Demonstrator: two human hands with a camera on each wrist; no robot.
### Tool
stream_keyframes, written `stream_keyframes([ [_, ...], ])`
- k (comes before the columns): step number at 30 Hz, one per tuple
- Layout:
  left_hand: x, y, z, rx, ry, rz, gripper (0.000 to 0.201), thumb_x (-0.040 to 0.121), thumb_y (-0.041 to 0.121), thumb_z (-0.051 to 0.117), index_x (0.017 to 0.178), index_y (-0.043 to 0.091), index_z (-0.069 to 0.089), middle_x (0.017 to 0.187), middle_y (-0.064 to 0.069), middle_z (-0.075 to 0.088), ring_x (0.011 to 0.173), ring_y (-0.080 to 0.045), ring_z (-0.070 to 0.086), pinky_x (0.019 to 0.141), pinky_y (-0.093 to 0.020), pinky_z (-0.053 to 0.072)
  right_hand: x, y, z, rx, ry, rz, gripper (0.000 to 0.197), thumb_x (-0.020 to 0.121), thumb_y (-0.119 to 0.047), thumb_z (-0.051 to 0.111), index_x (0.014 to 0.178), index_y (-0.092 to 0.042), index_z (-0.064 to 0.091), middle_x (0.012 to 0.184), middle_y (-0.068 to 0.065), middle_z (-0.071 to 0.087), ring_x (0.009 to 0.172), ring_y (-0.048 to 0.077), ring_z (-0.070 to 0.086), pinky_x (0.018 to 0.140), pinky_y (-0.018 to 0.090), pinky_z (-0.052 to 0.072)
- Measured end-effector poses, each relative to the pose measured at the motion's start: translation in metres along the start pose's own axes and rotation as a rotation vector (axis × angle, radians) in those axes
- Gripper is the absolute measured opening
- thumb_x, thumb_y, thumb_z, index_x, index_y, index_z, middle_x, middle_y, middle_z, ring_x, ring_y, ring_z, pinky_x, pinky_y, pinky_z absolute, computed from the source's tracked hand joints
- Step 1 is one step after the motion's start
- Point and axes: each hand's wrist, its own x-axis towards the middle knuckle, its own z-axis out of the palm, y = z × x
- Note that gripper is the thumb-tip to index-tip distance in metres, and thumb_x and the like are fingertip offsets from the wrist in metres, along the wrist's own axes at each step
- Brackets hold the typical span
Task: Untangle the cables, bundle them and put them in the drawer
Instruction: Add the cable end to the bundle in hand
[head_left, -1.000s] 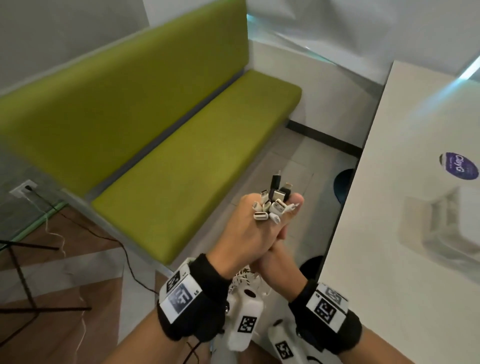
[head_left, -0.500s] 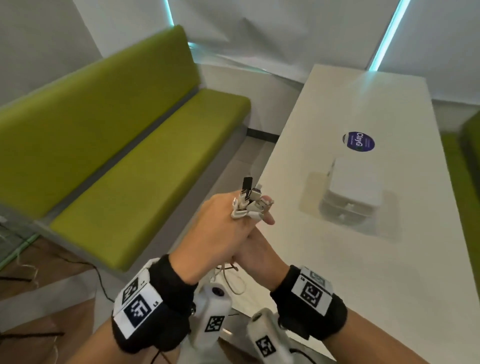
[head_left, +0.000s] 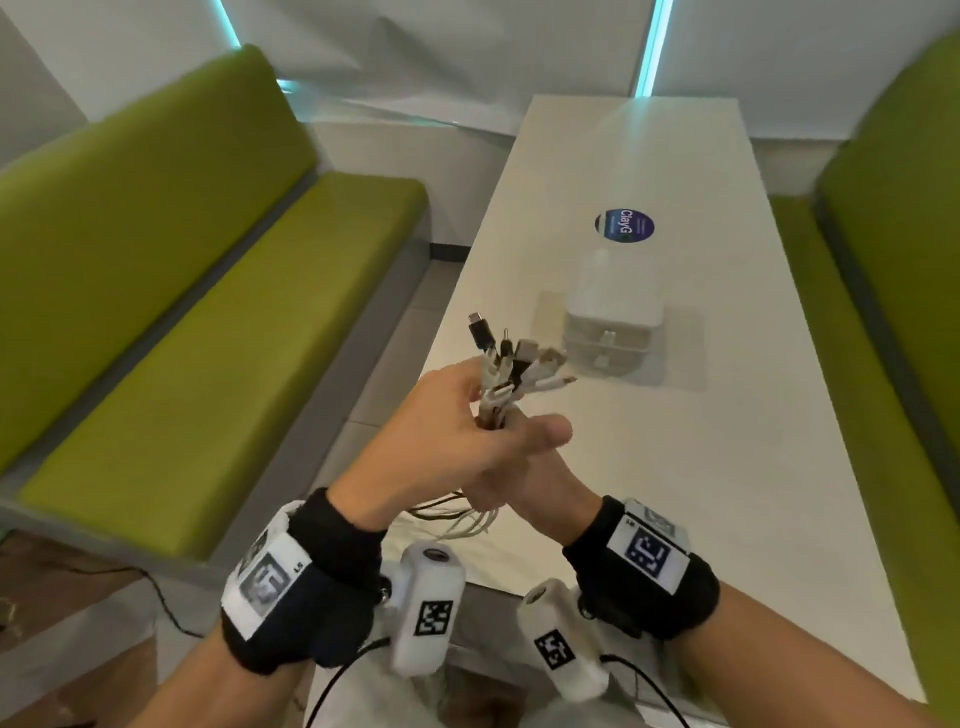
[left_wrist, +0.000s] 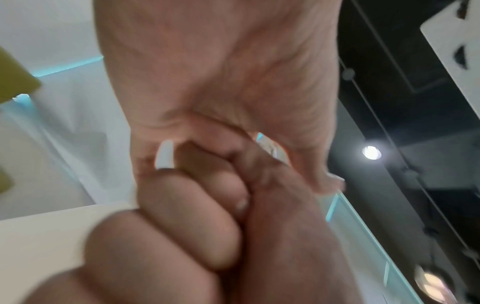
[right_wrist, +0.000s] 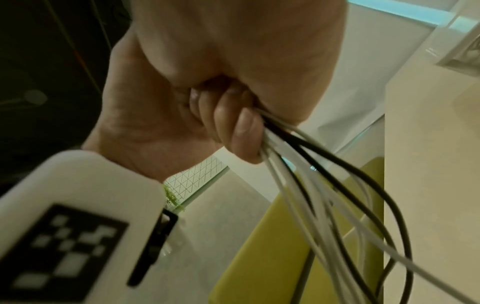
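Cables (head_left: 501, 374), white and black, one gathered bunch: left hand (head_left: 457, 441) wrapped round it just below the plug ends, right hand (head_left: 524, 486) directly beneath with fingers (right_wrist: 233, 127) curled tight on the strands, loose loops (right_wrist: 350, 216) hanging under both fists. Risk, judged: nothing visibly ties the bunch, so any slackening lets the plugs splay and the hanging loops cross and re-tangle, or snag the tabletop (head_left: 701, 493) edge below. Drawer unit (head_left: 613, 332), beyond the plug ends, appears closed; opening it takes one hand off the bunch.
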Motion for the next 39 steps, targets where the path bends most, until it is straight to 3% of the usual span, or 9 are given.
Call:
stream_keyframes([
  [3, -0.015, -0.049, -0.021, -0.055, -0.203, 0.08, 0.115, 0.054, 0.057, 0.084, 0.15, 0.04, 0.022, 0.134, 0.017, 0.056, 0.126, -0.004, 0.051, 0.103, -0.028, 0.041, -0.003, -0.004, 0.018, 0.258, 0.127, 0.165, 0.019, 0.074, -0.007, 0.056, 0.057, -0.011, 0.049, 0.05, -0.007, 0.042, 0.04, 0.006, 0.038, 0.044, 0.022, 0.031],
  [5, -0.032, -0.079, -0.029, -0.108, -0.258, 0.07, 0.125, 0.046, 0.056, 0.087, 0.15, 0.036, 0.02, 0.132, 0.013, 0.058, 0.124, -0.006, 0.053, 0.099, -0.02, 0.044, -0.001, -0.003, 0.035, 0.296, 0.111, 0.14, 0.033, 0.076, -0.014, 0.057, 0.046, -0.012, 0.041, 0.039, -0.003, 0.029, 0.037, 0.013, 0.025, 0.042, 0.025, 0.021],
  [8, -0.048, -0.111, -0.027, -0.008, -0.224, 0.055, 0.072, 0.051, 0.05, 0.087, 0.112, 0.027, 0.057, 0.107, -0.01, 0.066, 0.102, -0.027, 0.062, 0.088, -0.036, 0.052, 0.006, 0.001, 0.061, 0.261, 0.132, 0.084, 0.057, 0.087, -0.006, 0.057, 0.037, -0.021, 0.033, 0.037, -0.004, 0.023, 0.036, 0.013, 0.02, 0.042, 0.021, 0.023],
  [11, -0.051, -0.13, -0.019, -0.176, -0.136, 0.076, 0.007, 0.06, 0.033, 0.07, 0.066, 0.036, 0.066, 0.065, 0.002, 0.067, 0.068, -0.016, 0.063, 0.068, -0.037, 0.051, 0.009, -0.001, 0.079, 0.261, 0.16, 0.089, 0.058, 0.089, -0.004, 0.055, 0.04, -0.019, 0.029, 0.04, -0.003, 0.02, 0.038, 0.013, 0.016, 0.041, 0.021, 0.019],
  [15, -0.044, -0.153, -0.017, -0.114, -0.124, 0.139, 0.042, 0.085, 0.019, 0.056, 0.046, 0.036, 0.052, 0.046, 0.017, 0.046, 0.049, -0.002, 0.039, 0.056, -0.02, 0.033, 0.011, 0.005, 0.078, 0.16, 0.234, 0.09, 0.049, 0.084, -0.016, 0.06, 0.043, -0.008, 0.034, 0.042, 0.005, 0.026, 0.042, 0.021, 0.025, 0.044, 0.03, 0.028],
  [21, -0.005, -0.185, -0.01, 0.133, 0.132, 0.355, 0.04, 0.087, 0.045, 0.05, 0.049, 0.041, 0.043, 0.043, 0.011, 0.039, 0.038, -0.005, 0.027, 0.046, -0.016, 0.016, 0.016, 0.014, 0.062, 0.113, 0.391, -0.005, 0.054, 0.086, -0.033, 0.061, 0.046, -0.017, 0.03, 0.045, 0.0, 0.03, 0.046, 0.021, 0.028, 0.059, 0.039, 0.03],
  [30, 0.055, -0.185, 0.027, 0.276, 0.129, 0.412, 0.054, 0.09, 0.07, 0.037, 0.048, 0.036, 0.034, 0.042, 0.007, 0.029, 0.04, -0.009, 0.02, 0.045, -0.015, 0.014, 0.028, 0.041, -0.004, 0.392, 0.592, -0.154, 0.044, 0.081, -0.047, 0.067, 0.051, -0.026, 0.043, 0.041, -0.012, 0.033, 0.038, 0.008, 0.029, 0.051, 0.03, 0.029],
  [36, 0.102, -0.184, 0.031, 0.541, 0.244, 0.445, 0.048, 0.086, 0.04, 0.054, 0.048, 0.013, 0.043, 0.041, -0.006, 0.034, 0.04, -0.03, 0.031, 0.04, -0.026, 0.025, 0.035, 0.047, -0.046, 0.51, 0.618, -0.249, 0.047, 0.079, -0.045, 0.067, 0.056, -0.01, 0.043, 0.043, -0.003, 0.038, 0.041, 0.016, 0.048, 0.06, 0.043, 0.053],
  [39, 0.104, -0.2, 0.019, 0.593, 0.24, 0.303, 0.053, 0.085, 0.05, 0.05, 0.045, 0.017, 0.036, 0.041, -0.003, 0.026, 0.041, -0.032, 0.033, 0.042, -0.021, 0.019, 0.034, 0.044, -0.058, 0.645, 0.616, -0.193, 0.052, 0.082, -0.045, 0.068, 0.052, -0.015, 0.037, 0.043, -0.001, 0.028, 0.036, 0.015, 0.031, 0.044, 0.03, 0.034],
])
